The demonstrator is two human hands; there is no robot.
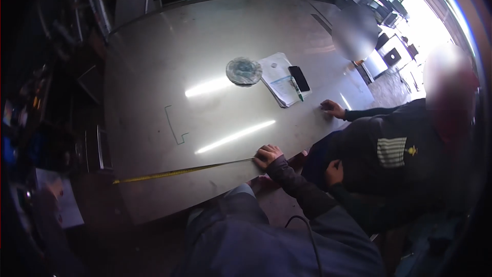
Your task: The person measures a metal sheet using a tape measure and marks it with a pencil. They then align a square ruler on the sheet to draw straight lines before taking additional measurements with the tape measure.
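My right hand (268,155) rests near the front edge of the metal table (154,72), its fingers curled over the right end of a yellow tape measure (169,174). The tape runs left across the tabletop to the table's left side. Far left, in dim light, my left hand (53,190) appears to grip a white sheet of paper (72,208) beside the table; its fingers are poorly lit. A thin green bracket-shaped line (173,128) is drawn on the metal beyond the tape.
A round wrapped disc (244,71) lies mid-table beside a stack of papers (277,84), with a black phone (299,78) and a green marker (296,90) on it. At right stands a person (389,149), one hand (333,109) on the table. A cable (310,231) crosses my clothing.
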